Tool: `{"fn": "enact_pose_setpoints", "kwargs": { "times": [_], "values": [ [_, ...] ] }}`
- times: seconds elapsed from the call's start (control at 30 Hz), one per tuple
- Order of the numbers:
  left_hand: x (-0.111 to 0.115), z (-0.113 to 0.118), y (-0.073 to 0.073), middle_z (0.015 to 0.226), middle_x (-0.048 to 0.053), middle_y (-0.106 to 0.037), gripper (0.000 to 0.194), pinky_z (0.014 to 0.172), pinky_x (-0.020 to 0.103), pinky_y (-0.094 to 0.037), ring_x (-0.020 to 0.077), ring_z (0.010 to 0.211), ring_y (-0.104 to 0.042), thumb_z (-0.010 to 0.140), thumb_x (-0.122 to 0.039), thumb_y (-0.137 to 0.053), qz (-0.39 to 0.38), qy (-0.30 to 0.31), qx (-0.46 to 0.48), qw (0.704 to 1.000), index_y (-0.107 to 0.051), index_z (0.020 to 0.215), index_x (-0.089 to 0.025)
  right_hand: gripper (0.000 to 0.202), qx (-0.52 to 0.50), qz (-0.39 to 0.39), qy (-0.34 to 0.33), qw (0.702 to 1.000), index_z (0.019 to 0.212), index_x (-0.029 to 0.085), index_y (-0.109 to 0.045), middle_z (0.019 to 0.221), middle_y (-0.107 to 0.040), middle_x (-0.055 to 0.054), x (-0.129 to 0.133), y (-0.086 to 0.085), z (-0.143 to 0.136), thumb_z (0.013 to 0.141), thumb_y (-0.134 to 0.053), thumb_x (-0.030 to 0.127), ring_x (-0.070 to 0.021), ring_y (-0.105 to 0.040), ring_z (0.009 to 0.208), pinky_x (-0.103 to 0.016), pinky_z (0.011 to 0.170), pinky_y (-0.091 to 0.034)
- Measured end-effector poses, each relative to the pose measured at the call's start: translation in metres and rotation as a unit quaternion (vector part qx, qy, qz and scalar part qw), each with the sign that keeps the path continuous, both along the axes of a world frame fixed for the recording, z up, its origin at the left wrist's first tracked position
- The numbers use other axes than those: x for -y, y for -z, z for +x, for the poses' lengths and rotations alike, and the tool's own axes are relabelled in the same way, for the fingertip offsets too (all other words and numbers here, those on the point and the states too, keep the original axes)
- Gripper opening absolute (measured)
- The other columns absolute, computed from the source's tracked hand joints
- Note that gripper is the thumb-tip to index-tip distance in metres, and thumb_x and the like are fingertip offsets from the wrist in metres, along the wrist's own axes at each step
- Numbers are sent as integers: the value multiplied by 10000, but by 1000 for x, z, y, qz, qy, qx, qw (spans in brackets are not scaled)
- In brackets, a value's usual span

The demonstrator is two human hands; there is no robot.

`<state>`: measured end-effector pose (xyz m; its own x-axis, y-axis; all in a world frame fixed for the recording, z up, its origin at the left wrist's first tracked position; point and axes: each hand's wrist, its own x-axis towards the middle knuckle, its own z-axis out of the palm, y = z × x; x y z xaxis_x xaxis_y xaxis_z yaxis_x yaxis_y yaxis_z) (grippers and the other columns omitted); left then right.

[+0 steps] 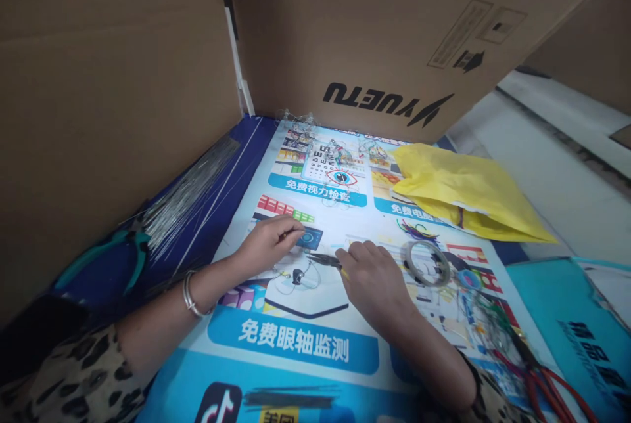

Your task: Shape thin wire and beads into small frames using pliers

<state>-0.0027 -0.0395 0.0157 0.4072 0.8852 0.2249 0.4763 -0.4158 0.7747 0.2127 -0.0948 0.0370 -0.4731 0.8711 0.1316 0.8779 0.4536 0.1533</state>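
Observation:
My right hand (372, 278) is wrapped round the handles of a pair of pliers (324, 259), whose slim dark jaws point left. My left hand (276, 238) is closed in a pinch just above and left of the jaws; what its fingertips hold is too fine to make out. Below both hands, thin wire (315, 285) curves in a loop over the printed poster sheet (308, 291). A small dark piece (297, 276) lies by the wire's left end.
Straight wires (190, 190) and teal-handled pliers (106, 255) lie at left. Cardboard walls (394, 29) rise behind. Rightward are a tape roll (428, 264), coloured strips (419, 231), a yellow bag (468, 186) and red-handled scissors (542, 377). Dark rods (290, 399) lie in front; tangled wire (298, 122) behind.

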Motion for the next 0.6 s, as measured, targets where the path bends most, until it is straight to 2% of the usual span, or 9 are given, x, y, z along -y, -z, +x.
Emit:
{"fn": "enact_pose_setpoints", "kwargs": {
  "times": [0.23,0.6],
  "values": [
    [0,0,3,758,3,-628,149,666,225,-416,119,711,-564,858,-227,-486,6,5,-5,1000,-613,795,-181,103,12,26,-9,1000,821,200,-616,746,-587,-49,-5,-1,-7,787,-550,128,-192,-465,724,-327,635,-263],
    [2,0,7,804,18,-647,129,693,237,-428,132,760,-583,862,-201,-485,62,12,-49,997,-606,824,-184,129,11,31,-22,999,884,191,-613,786,-587,-61,-8,4,-4,788,-546,138,-199,-459,768,-329,653,-264]
  ]
}}
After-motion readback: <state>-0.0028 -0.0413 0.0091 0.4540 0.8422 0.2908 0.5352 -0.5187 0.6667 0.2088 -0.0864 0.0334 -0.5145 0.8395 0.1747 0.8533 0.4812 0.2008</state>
